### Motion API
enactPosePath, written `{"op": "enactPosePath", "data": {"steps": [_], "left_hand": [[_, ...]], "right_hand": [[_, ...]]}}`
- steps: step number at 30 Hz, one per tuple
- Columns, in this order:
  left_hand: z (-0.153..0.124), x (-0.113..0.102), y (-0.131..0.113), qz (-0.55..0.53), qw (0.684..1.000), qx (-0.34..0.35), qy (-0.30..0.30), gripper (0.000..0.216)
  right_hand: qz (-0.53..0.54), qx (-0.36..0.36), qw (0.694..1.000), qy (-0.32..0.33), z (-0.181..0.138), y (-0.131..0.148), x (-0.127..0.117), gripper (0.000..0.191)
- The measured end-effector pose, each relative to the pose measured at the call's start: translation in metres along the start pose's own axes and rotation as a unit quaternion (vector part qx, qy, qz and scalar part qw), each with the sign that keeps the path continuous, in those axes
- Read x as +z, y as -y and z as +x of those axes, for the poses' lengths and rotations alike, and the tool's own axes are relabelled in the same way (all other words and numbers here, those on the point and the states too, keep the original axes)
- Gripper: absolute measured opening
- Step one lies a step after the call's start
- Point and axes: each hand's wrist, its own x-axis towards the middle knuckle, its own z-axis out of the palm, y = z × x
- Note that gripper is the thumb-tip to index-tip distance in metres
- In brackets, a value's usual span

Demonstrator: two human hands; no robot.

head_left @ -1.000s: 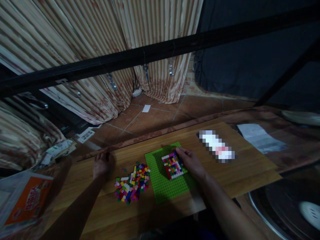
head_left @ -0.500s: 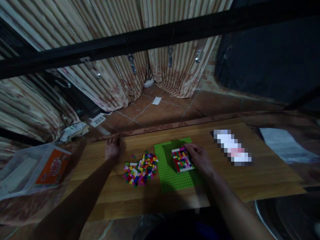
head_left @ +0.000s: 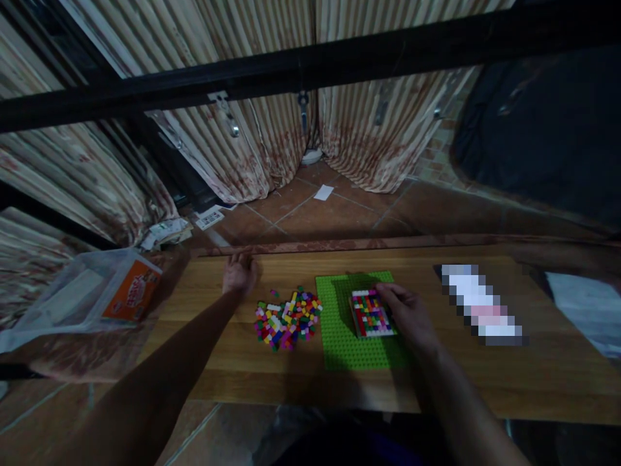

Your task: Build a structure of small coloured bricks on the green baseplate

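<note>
My left hand (head_left: 239,273) rests near the table's far edge with its fingers curled in; I see nothing in it. Close by, to its right, lies a loose heap of small multicoloured toy bricks (head_left: 286,320). A green studded baseplate (head_left: 337,353) is beside the heap. On the baseplate stands a block built of toy bricks (head_left: 372,315), with white rows at its near and far edges and a red strip on its left. My right hand (head_left: 407,314) has its fingertips pinched together at the block's far right corner, touching it; anything between them is hidden.
A pixelated flat object (head_left: 480,304) lies on the wooden table (head_left: 233,382) at the right, with a whitish sheet (head_left: 582,307) beyond it. At the left stands a clear plastic box (head_left: 72,294) with an orange label. A dark bar (head_left: 272,71) crosses ahead, before striped curtains.
The view has turned a little to the left, so the scene sits further right. My right fingertips stay at the block's far right corner, and my left hand remains near the far edge.
</note>
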Motion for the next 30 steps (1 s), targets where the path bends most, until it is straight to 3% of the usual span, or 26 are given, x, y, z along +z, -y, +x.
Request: {"op": "enactPosePath", "data": {"steps": [14, 17, 19, 22, 25, 30], "left_hand": [[-0.002, -0.002, -0.004, 0.008, 1.0, -0.014, 0.006, 0.033], [-0.002, -0.002, -0.004, 0.02, 1.0, -0.019, 0.005, 0.033], [-0.002, -0.002, -0.005, 0.02, 1.0, -0.022, 0.003, 0.033], [-0.003, -0.001, -0.004, 0.007, 1.0, -0.022, 0.001, 0.034], [-0.004, 0.0, -0.003, -0.002, 1.0, -0.018, -0.003, 0.034], [-0.003, 0.0, -0.002, 0.003, 1.0, -0.011, -0.011, 0.038]], "right_hand": [[-0.055, -0.021, 0.998, 0.014, 0.001, -0.007, -0.007, 0.049], [-0.122, -0.081, 0.988, -0.043, -0.004, -0.005, -0.009, 0.051], [-0.194, -0.153, 0.964, -0.1, -0.012, 0.002, -0.004, 0.045], [-0.266, -0.284, 0.915, -0.103, -0.031, 0.018, 0.023, 0.031], [-0.292, -0.368, 0.882, 0.032, -0.049, 0.029, 0.07, 0.022], [-0.374, -0.322, 0.852, 0.173, -0.053, 0.02, 0.144, 0.021]]}}
